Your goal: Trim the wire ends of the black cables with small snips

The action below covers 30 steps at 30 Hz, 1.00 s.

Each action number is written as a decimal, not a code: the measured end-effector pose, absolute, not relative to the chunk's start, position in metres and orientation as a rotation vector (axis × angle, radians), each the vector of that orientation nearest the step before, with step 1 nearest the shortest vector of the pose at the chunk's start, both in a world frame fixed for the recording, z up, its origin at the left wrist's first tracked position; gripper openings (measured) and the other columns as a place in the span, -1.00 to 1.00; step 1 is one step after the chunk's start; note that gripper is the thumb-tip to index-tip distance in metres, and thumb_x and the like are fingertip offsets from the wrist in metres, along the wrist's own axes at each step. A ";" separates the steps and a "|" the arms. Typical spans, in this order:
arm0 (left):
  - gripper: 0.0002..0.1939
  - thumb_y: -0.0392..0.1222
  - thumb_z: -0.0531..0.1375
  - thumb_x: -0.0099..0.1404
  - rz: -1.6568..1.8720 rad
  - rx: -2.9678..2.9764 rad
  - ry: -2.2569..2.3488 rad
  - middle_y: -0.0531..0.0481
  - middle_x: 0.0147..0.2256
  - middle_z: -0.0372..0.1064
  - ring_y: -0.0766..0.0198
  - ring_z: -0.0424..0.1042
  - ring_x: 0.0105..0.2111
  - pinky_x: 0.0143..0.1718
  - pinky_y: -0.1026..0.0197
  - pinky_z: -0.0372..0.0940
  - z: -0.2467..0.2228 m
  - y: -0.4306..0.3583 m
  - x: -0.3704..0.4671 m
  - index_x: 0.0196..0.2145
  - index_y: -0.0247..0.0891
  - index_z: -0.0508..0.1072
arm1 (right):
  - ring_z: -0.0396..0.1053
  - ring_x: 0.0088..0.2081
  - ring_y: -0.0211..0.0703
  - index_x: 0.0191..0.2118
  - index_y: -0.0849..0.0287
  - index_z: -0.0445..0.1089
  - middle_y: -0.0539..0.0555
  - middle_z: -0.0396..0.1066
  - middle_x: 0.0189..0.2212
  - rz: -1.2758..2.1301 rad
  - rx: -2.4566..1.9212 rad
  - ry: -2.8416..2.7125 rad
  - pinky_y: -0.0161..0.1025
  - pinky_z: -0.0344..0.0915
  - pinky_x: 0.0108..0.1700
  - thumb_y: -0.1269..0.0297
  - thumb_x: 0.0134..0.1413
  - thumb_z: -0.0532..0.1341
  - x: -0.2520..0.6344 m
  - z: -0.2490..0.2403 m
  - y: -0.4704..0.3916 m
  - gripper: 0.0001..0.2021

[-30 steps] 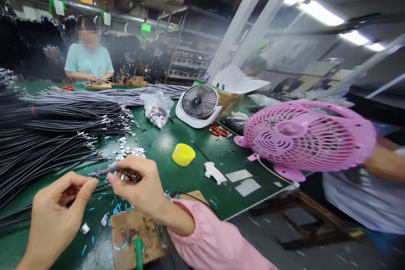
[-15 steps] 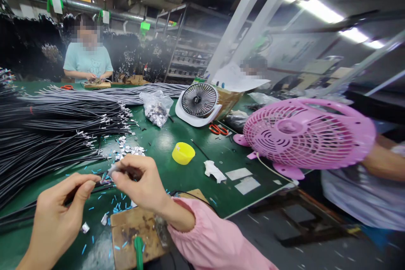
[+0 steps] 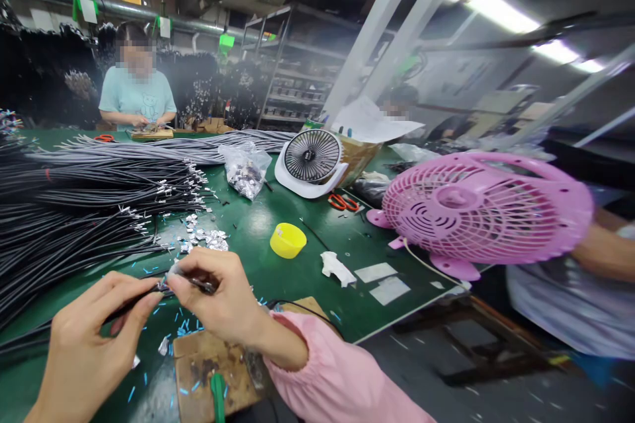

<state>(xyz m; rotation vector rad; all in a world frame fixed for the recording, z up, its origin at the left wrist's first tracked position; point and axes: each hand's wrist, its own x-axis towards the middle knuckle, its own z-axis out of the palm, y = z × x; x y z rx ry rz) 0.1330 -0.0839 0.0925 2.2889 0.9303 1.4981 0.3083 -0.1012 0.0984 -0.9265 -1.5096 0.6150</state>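
My left hand (image 3: 92,337) pinches a black cable (image 3: 126,308) near its stripped end, the rest running off to the left. Thin coloured wires (image 3: 162,286) fan out just past the fingertips. Close against those wires, my right hand (image 3: 225,297) is closed, with a pale covering on a fingertip. A slim dark thing (image 3: 207,285) shows inside its curled fingers; its kind is hidden. Under the hands lie blue sleeve bits (image 3: 184,328) and crumpled foil scraps (image 3: 213,240). A stained wooden block (image 3: 198,360) with a green-handled tool (image 3: 217,396) sits below my right hand.
Bundles of black cables (image 3: 99,195) fill the left side. Beyond are a bag of small parts (image 3: 247,172), a white fan (image 3: 310,157), orange-handled scissors (image 3: 343,202) and a yellow ring (image 3: 288,240). A pink fan (image 3: 476,208) stands right. A co-worker (image 3: 139,92) sits across the table.
My left hand has turned slightly, showing more of the black cable. My right hand has shifted a little left and down, its fingertips closer to the wires.
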 end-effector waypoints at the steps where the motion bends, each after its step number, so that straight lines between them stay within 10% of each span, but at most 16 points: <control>1: -0.90 -0.12 0.29 0.32 1.523 2.282 0.940 0.18 -0.50 0.48 0.44 0.38 -0.62 -0.60 0.42 0.28 0.092 -0.085 0.134 -0.30 -0.04 0.64 | 0.19 -0.56 -0.31 -0.52 0.16 0.41 -0.07 0.30 -0.62 0.580 -0.912 -1.512 -0.32 0.21 -0.45 0.34 0.04 0.25 0.308 0.098 -0.102 -0.85; 30: -0.88 -0.20 0.19 0.47 1.751 2.592 1.156 0.22 -0.43 0.60 0.38 0.55 -0.52 -0.45 0.29 0.26 0.074 -0.088 0.140 -0.20 -0.06 0.54 | 0.24 -0.59 -0.32 -0.46 0.18 0.47 -0.04 0.42 -0.60 0.397 -1.046 -1.634 -0.37 0.25 -0.49 0.47 0.11 0.24 0.307 0.096 -0.105 -0.85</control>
